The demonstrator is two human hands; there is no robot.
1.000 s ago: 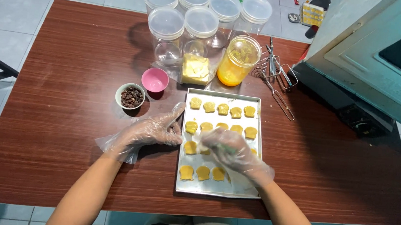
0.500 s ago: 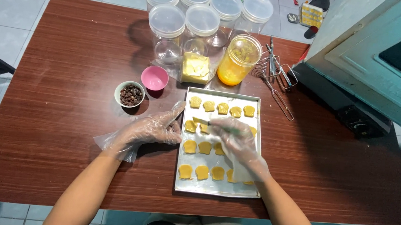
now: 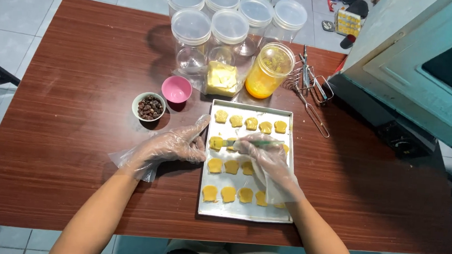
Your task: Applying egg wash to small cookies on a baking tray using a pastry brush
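Note:
A metal baking tray (image 3: 244,212) lies on the wooden table with several yellow cookie pieces (image 3: 230,166) in rows. My left hand (image 3: 174,145), in a clear plastic glove, rests on the table against the tray's left edge, fingers spread. My right hand (image 3: 264,155), also gloved, is over the tray's middle row and grips a thin green-handled brush (image 3: 259,142) whose tip touches a cookie (image 3: 216,142) at the left of the second row. Some cookies are hidden under my right hand.
A small bowl of dark raisins (image 3: 149,107) and a pink cup (image 3: 176,88) stand left of the tray. Behind it are a block of butter (image 3: 221,78), a jar of yellow liquid (image 3: 267,71), several lidded clear jars (image 3: 190,40) and wire whisk beaters (image 3: 310,88). An oven (image 3: 425,77) stands at right.
My right hand has moved up the tray from the lower rows to the second row, brush tip now at the leftmost cookie. My left hand stays at the tray's edge.

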